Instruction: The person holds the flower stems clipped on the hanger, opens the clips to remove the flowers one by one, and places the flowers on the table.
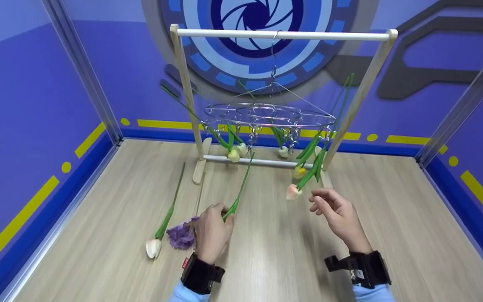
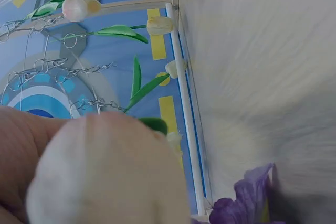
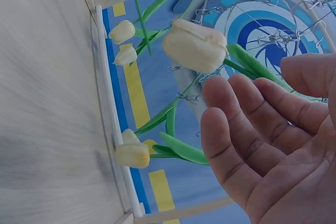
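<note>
My left hand (image 1: 214, 230) grips a tulip by its green stem (image 1: 243, 184), which slants up and away towards the hanging rack. Its pale bloom (image 2: 113, 171) fills the near part of the left wrist view. Palm up in the right wrist view, my right hand (image 3: 273, 145) holds nothing, its fingers loosely bent. Beside those fingertips hangs a pinkish-white tulip (image 1: 293, 191), upside down. Above it is the round metal clip hanger (image 1: 266, 115), from which several other tulips hang head down, including a yellow one (image 1: 299, 171).
A wooden stand (image 1: 283, 34) carries the hanger by a hook. On the tabletop left of my left hand lie a white tulip (image 1: 153, 248) and a purple flower (image 1: 181, 235), partly hidden by that hand. Blue printed panels (image 1: 27, 105) enclose the table.
</note>
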